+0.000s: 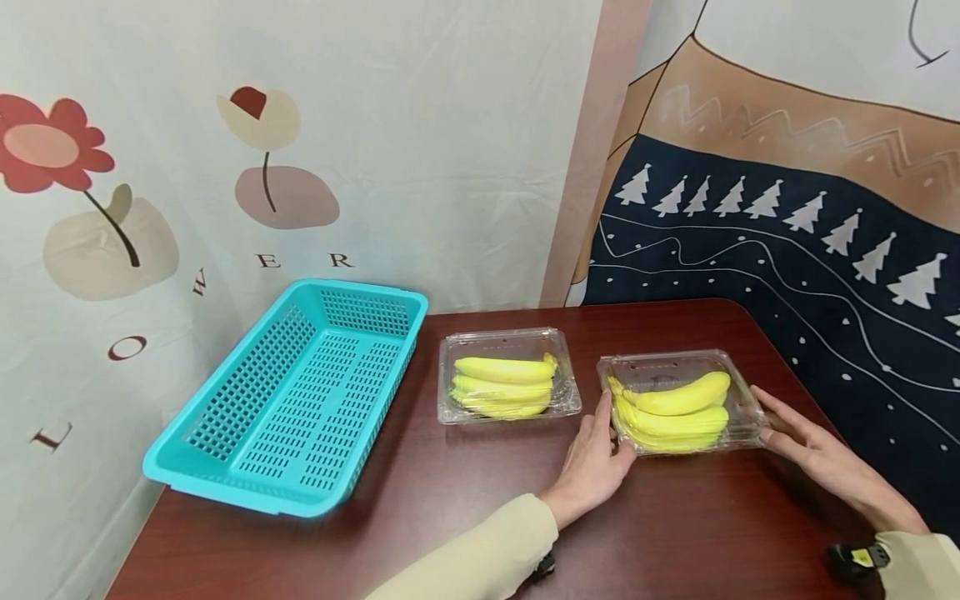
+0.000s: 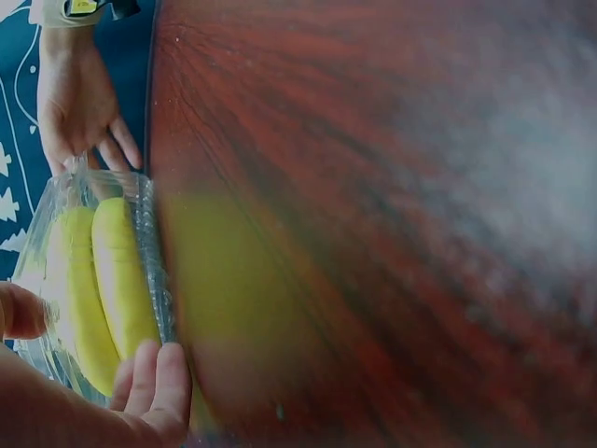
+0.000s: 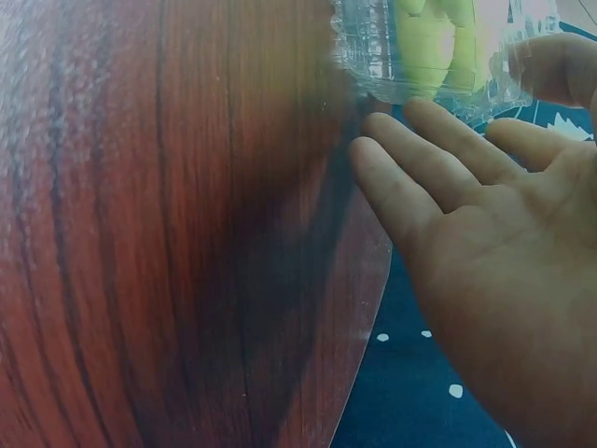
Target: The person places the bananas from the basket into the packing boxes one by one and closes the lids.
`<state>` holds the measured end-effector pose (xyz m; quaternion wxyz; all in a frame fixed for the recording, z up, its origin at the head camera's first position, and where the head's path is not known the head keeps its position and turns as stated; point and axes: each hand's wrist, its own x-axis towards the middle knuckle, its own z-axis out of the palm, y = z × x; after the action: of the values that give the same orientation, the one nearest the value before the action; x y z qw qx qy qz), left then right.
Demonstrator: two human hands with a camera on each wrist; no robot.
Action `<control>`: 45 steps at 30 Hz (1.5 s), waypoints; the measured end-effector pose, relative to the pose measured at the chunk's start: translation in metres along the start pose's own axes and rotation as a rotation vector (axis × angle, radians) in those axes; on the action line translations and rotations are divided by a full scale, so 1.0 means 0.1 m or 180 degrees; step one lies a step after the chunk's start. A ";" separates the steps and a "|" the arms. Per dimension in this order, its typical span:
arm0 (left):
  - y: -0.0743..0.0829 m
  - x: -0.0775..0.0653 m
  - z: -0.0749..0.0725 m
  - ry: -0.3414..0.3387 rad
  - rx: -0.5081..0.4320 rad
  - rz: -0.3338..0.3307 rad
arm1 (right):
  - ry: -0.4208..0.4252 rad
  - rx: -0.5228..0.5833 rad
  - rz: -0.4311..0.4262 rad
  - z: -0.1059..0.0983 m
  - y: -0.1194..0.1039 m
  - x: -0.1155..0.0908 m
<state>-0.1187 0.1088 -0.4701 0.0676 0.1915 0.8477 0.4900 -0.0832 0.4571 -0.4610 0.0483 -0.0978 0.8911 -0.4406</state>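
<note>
A clear plastic clamshell box (image 1: 678, 358) with yellow bananas (image 1: 675, 421) inside is at the right part of the table, between both hands. My left hand (image 1: 596, 462) grips its left end, fingers spread along the side; in the left wrist view the fingertips (image 2: 168, 373) lie at the box's edge. At the opposite end, my right hand (image 1: 817, 458) touches the box with fingers extended. The right wrist view shows those fingers (image 3: 401, 177) straight, close to the rim, and the palm turned up. A second clamshell box (image 1: 510, 340) of bananas sits left of the first.
On the left of the dark red wooden table (image 1: 450, 500) stands a turquoise plastic basket (image 1: 300, 392) with slotted floor and walls, nothing in it. A printed curtain (image 1: 450, 150) hangs behind the table, and a dark blue tree-patterned cloth (image 1: 750, 250) borders its right edge.
</note>
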 end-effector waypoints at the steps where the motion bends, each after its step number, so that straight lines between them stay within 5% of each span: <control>1: 0.00 0.00 0.00 -0.0006 -0.0009 -0.0008 | -0.0002 -0.0006 -0.0025 0.00 0.01 0.00; 14: 0.03 -0.02 0.05 -0.0002 -0.0249 -0.0086 | -0.0022 -0.0085 -0.0148 0.01 -0.01 0.01; 29: 0.08 0.02 0.07 0.0008 -0.0790 -0.0249 | -0.0523 0.1016 -0.0730 0.03 0.06 0.09; 45: 0.11 0.03 0.09 0.0113 -0.1070 -0.0384 | -0.0391 0.1025 -0.0761 0.06 0.01 0.12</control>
<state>-0.1157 0.1222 -0.4654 0.1129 0.1176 0.7649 0.6232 -0.0943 0.4505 -0.4649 0.0650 -0.2205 0.7866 -0.5730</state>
